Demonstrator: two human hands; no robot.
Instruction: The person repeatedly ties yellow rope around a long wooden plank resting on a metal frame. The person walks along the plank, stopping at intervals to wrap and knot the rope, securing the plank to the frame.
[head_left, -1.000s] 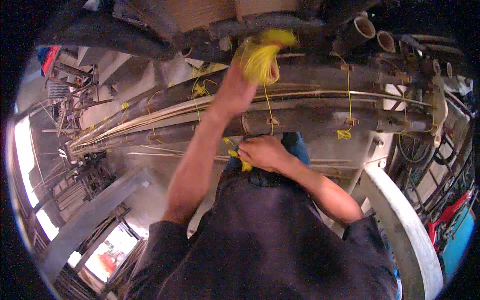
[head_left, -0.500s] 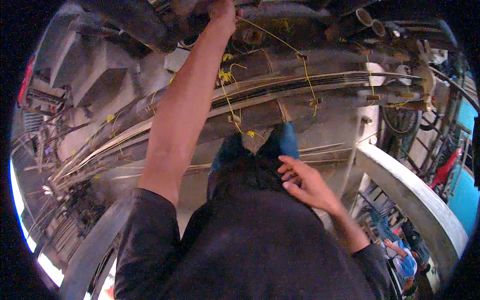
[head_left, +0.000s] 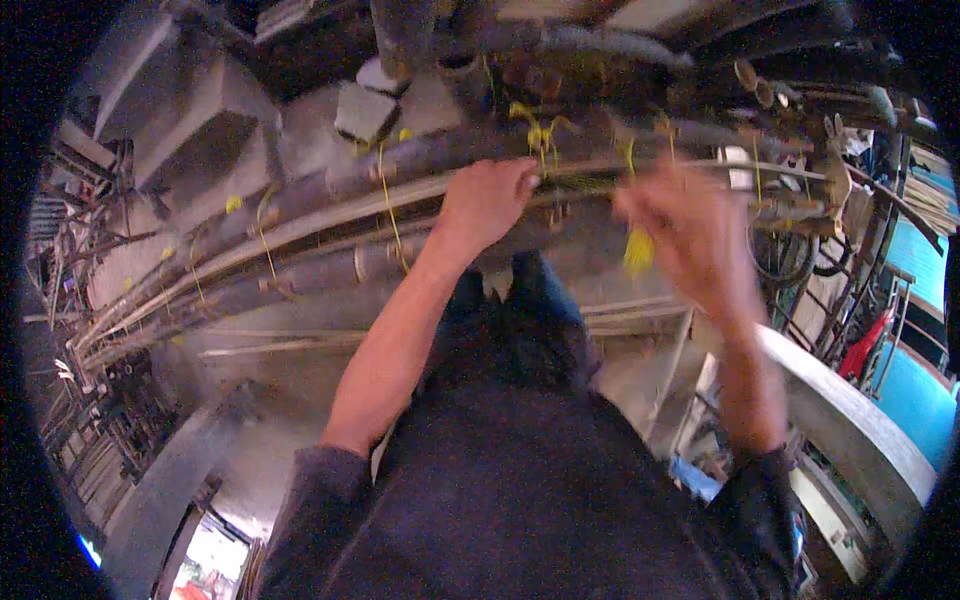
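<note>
A long bundle of thin pale and dark strips [head_left: 330, 208] runs across in front of me between two round poles, with yellow cord [head_left: 388, 205] looped round at intervals. My left hand [head_left: 485, 210] lies at the bundle with its fingers curled in. What they grip is hidden. Just beyond it sits a knotted yellow tie [head_left: 541, 136]. To the right, my right hand [head_left: 690, 225] is raised over the bundle, smeared by motion. A blurred yellow tuft of cord [head_left: 638, 250] hangs beside its fingers; whether they hold it is unclear.
Grey blocks [head_left: 366, 110] lie beyond the poles, beside more dark pipes. A thick pale beam [head_left: 840, 410] slants along my right side. A wheel [head_left: 785, 255] stands near the bundle's right end, and a red cloth [head_left: 865, 345] hangs farther right.
My left hand has come back from the far side to the bundle. My right hand has risen from near my lap to the strips. The view has swung, moving the bundle rightward.
</note>
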